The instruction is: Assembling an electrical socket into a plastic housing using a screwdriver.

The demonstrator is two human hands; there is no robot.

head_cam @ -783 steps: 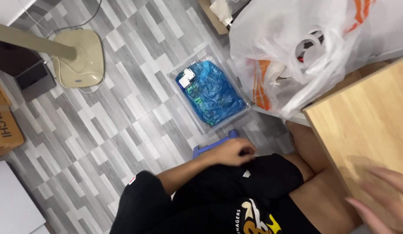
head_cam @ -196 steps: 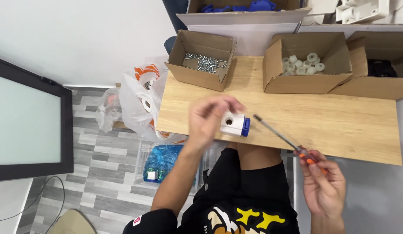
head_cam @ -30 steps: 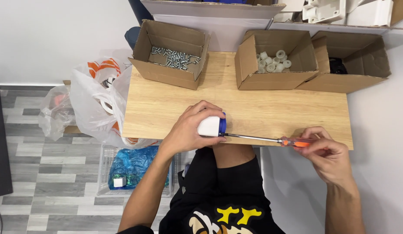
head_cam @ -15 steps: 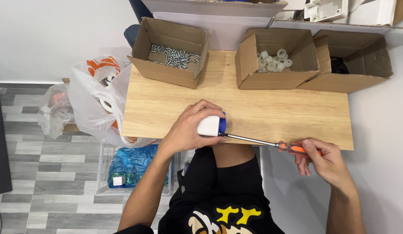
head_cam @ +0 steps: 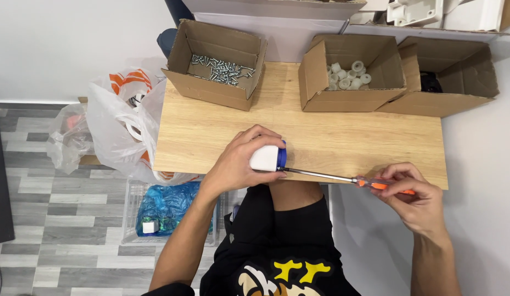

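Note:
My left hand grips a small white part with a blue end at the near edge of the wooden table. My right hand holds the orange handle of a screwdriver off the table's near right corner. The metal shaft runs left and its tip meets the blue end of the part.
Three open cardboard boxes stand at the back of the table: one with screws, one with small white rollers, one with dark items. White plastic bags hang at the left; a clear bin with blue bags sits on the floor.
The hands and screwdriver have barely shifted in the last second; my right hand has slid slightly along the handle. The white part stays held at the table edge.

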